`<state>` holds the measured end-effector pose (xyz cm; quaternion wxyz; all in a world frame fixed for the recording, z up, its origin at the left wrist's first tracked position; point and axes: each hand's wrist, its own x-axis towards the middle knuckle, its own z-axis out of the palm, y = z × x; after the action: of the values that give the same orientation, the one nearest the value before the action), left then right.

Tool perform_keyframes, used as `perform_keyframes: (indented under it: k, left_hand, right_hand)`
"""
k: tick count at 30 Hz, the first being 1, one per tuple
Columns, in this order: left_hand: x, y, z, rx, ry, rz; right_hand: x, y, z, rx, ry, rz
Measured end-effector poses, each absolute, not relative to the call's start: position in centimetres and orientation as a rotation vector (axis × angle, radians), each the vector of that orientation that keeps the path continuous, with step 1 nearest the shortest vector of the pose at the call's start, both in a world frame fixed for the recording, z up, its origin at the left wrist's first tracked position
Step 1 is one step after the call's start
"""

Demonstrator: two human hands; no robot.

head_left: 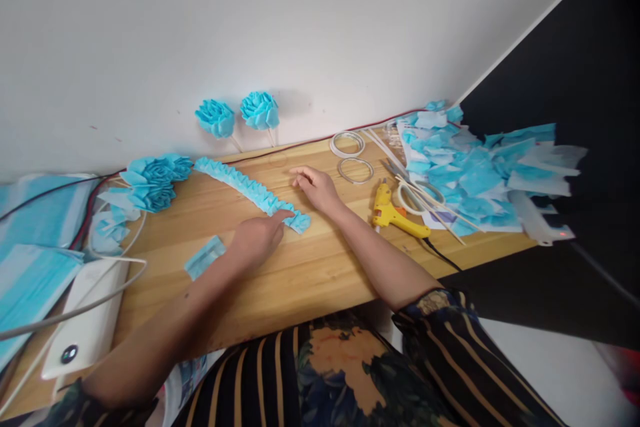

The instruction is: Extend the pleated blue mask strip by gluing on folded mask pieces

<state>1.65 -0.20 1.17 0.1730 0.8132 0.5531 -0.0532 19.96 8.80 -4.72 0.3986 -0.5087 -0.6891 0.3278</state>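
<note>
A long pleated strip of blue non-woven fabric [253, 190] lies slantwise on the wooden table. Near its closer end, the stretched index finger of my left hand [257, 239] rests on the folds. The other fingers of that hand curl underneath and are mostly hidden. Just right of the strip, my right hand [319, 190] holds nothing, its fingers loosely bent and apart. A small flat blue piece [205, 257] lies to the left of my left wrist. Blue fabric flowers [156, 180] are bunched beyond the strip's far end.
Two blue flowers on sticks [259, 111] lean against the wall. At right are a yellow glue gun [395, 213], tape rolls [347, 145], scissors [393, 170], thin sticks [440, 203] and a blue fabric pile [475, 173]. Blue sheets [40, 220], cables and a white device [90, 320] occupy the left.
</note>
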Motion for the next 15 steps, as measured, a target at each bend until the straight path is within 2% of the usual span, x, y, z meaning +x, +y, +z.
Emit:
perform_keyframes:
  k: [9,15]
  left_hand:
    - [2.3,-0.4,1.7,2.347,1.539,-0.110]
    - [2.1,-2.9,2.0,2.392,1.182,-0.092]
  right_hand:
    - [19.9,8.8,-4.6,-1.302,-1.743,0.849]
    - [20.0,8.7,-4.6,-1.261,-1.739,0.845]
